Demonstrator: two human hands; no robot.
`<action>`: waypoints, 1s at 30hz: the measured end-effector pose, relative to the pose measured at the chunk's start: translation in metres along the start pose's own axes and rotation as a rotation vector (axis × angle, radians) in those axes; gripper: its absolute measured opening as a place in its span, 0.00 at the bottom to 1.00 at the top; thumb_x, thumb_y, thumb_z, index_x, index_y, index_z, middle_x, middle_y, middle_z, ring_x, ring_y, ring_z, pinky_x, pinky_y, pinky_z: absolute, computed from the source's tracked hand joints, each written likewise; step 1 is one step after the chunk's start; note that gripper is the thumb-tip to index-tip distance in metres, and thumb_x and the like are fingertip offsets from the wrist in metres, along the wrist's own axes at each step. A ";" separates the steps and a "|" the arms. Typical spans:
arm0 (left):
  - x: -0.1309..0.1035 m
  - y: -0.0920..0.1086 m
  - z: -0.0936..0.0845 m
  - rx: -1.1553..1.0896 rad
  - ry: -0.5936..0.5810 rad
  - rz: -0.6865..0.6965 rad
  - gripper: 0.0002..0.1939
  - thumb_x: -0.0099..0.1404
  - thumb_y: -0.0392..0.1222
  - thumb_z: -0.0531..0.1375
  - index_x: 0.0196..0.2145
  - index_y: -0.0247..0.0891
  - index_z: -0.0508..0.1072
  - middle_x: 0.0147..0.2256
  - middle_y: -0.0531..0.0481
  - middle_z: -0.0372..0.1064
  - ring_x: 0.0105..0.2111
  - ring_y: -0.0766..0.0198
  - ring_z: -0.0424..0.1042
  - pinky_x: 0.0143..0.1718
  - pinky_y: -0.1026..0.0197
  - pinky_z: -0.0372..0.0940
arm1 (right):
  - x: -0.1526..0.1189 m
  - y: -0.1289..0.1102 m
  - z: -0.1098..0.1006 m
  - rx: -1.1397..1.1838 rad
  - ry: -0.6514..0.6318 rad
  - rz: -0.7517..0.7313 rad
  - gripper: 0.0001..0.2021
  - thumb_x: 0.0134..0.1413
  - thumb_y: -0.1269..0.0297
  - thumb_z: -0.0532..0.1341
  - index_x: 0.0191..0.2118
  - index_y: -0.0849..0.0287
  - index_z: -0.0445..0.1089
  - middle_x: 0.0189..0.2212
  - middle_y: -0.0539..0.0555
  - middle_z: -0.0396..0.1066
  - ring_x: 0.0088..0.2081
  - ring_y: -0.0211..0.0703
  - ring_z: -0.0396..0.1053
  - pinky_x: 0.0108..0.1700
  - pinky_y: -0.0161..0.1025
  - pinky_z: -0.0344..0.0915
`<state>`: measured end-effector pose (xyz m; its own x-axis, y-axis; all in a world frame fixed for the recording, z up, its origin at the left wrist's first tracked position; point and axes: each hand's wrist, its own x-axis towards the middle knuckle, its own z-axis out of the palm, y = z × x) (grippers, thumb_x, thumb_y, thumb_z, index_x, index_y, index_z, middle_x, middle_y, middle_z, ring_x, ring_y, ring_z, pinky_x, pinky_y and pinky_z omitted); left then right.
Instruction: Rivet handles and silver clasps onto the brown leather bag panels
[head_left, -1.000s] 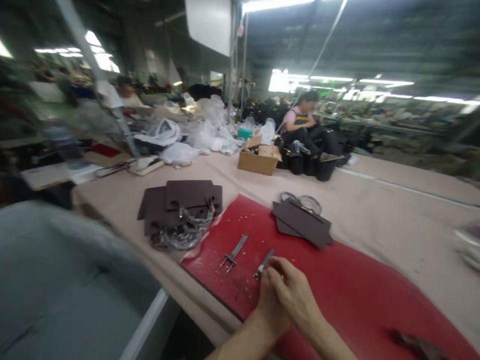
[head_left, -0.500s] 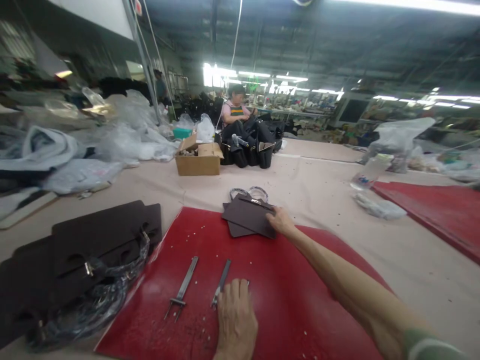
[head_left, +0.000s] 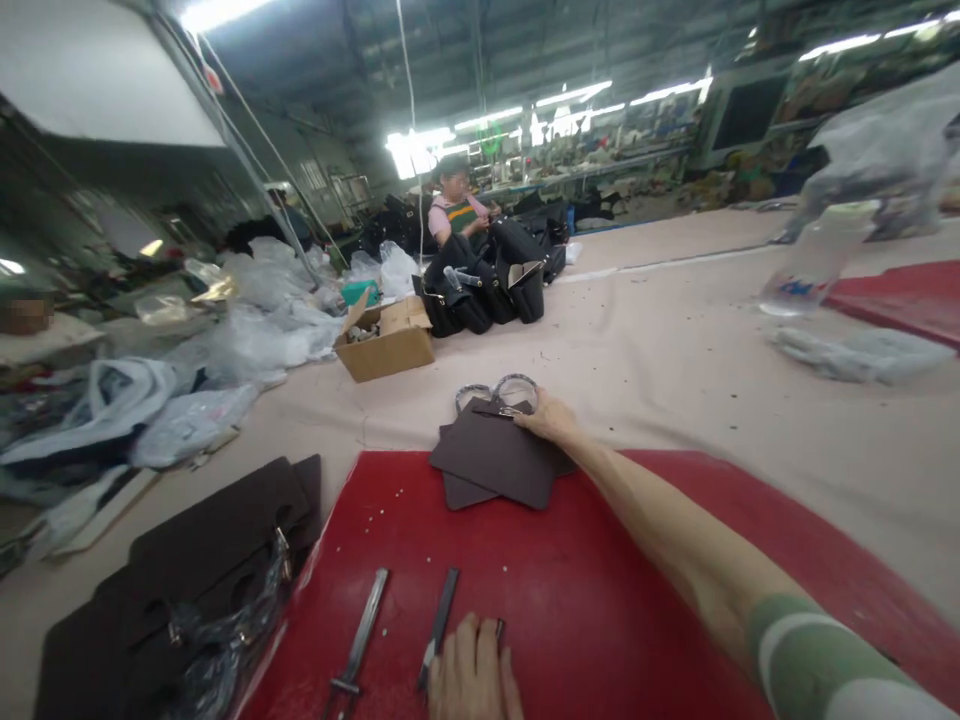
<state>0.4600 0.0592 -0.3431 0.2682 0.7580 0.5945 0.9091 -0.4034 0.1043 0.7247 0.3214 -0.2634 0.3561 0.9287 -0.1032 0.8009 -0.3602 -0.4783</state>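
Observation:
Dark brown bag panels (head_left: 499,460) lie stacked askew at the far edge of the red mat (head_left: 600,570). They have a metal fitting and round, plastic-wrapped handles (head_left: 517,390). My right hand (head_left: 553,417) reaches far forward, its fingers closed on the top panel's upper edge by the fitting. Near the bottom my left hand (head_left: 474,672) rests on the mat with curled fingers. A small dark tip shows beside it; what lies under the fingers is hidden. Left of this hand are a flat dark metal tool (head_left: 441,622) and a two-pronged metal tool (head_left: 364,635).
More brown panels (head_left: 210,530) with plastic-wrapped handles are piled at the left. Farther back stand a cardboard box (head_left: 390,350) and several black bags (head_left: 480,285), with a seated person behind. A clear bottle (head_left: 817,262) and a plastic bag (head_left: 862,355) are at the right.
My right hand has shifted from the top panel's right edge to its upper edge near the fitting, and that panel is turned. My left hand stays by the tools. The view has tilted and shifted.

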 end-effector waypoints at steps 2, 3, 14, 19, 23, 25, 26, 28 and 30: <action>0.001 -0.002 -0.001 0.004 0.008 0.037 0.10 0.69 0.34 0.53 0.45 0.38 0.71 0.42 0.42 0.74 0.39 0.53 0.72 0.40 0.52 0.61 | -0.009 0.003 -0.004 0.062 -0.033 0.008 0.44 0.48 0.52 0.69 0.66 0.63 0.52 0.51 0.65 0.71 0.51 0.58 0.70 0.48 0.44 0.66; 0.001 -0.004 -0.002 0.002 0.011 0.053 0.10 0.69 0.34 0.53 0.45 0.37 0.71 0.42 0.42 0.73 0.40 0.53 0.72 0.40 0.52 0.62 | -0.015 0.005 -0.007 0.086 -0.041 0.009 0.45 0.46 0.54 0.70 0.67 0.64 0.51 0.50 0.66 0.72 0.50 0.57 0.71 0.47 0.43 0.67; 0.014 -0.002 -0.023 -0.057 -0.084 0.080 0.07 0.70 0.35 0.54 0.43 0.36 0.71 0.41 0.43 0.71 0.40 0.53 0.70 0.40 0.53 0.63 | -0.124 0.083 -0.071 0.141 0.071 0.035 0.37 0.41 0.67 0.68 0.61 0.63 0.60 0.43 0.63 0.73 0.45 0.60 0.71 0.44 0.46 0.66; 0.018 -0.001 -0.027 -0.060 -0.108 0.070 0.06 0.70 0.35 0.55 0.40 0.36 0.73 0.39 0.45 0.71 0.39 0.54 0.69 0.40 0.54 0.62 | -0.169 0.098 -0.087 0.322 0.035 0.087 0.11 0.37 0.70 0.65 0.33 0.60 0.70 0.27 0.51 0.71 0.32 0.48 0.70 0.31 0.37 0.64; 0.020 0.000 -0.033 -0.057 -0.165 0.026 0.07 0.71 0.36 0.55 0.37 0.36 0.73 0.36 0.45 0.70 0.38 0.54 0.68 0.41 0.54 0.61 | -0.217 0.089 -0.097 0.482 0.039 -0.004 0.08 0.37 0.68 0.63 0.30 0.59 0.67 0.25 0.47 0.69 0.28 0.43 0.68 0.28 0.34 0.61; 0.021 0.002 -0.038 -0.041 -0.204 -0.005 0.08 0.71 0.36 0.55 0.35 0.36 0.73 0.35 0.45 0.70 0.38 0.54 0.67 0.40 0.54 0.60 | -0.243 0.083 -0.103 0.516 0.054 -0.058 0.10 0.38 0.65 0.63 0.31 0.59 0.67 0.26 0.48 0.70 0.29 0.43 0.68 0.29 0.35 0.62; 0.021 0.003 -0.041 -0.037 -0.228 -0.018 0.09 0.71 0.36 0.54 0.34 0.36 0.73 0.35 0.45 0.69 0.38 0.54 0.67 0.40 0.54 0.60 | -0.254 0.082 -0.106 0.525 0.067 -0.085 0.11 0.38 0.62 0.64 0.32 0.59 0.68 0.27 0.49 0.71 0.30 0.44 0.68 0.30 0.36 0.62; 0.024 0.006 -0.046 -0.041 -0.274 -0.043 0.09 0.71 0.35 0.54 0.35 0.36 0.73 0.36 0.44 0.69 0.39 0.54 0.67 0.41 0.54 0.60 | -0.273 0.082 -0.117 0.545 0.119 -0.130 0.14 0.39 0.57 0.64 0.34 0.58 0.70 0.29 0.51 0.73 0.31 0.47 0.69 0.31 0.39 0.64; 0.026 0.008 -0.049 -0.046 -0.303 -0.070 0.09 0.71 0.33 0.53 0.36 0.35 0.73 0.38 0.44 0.69 0.40 0.54 0.67 0.42 0.53 0.60 | -0.287 0.088 -0.132 0.512 0.169 -0.125 0.17 0.39 0.53 0.64 0.37 0.56 0.72 0.30 0.53 0.75 0.32 0.50 0.72 0.33 0.43 0.67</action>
<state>0.4587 0.0504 -0.2881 0.2948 0.9003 0.3204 0.9151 -0.3625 0.1766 0.7562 0.0113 -0.1608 0.3795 0.9195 0.1028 0.5208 -0.1205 -0.8451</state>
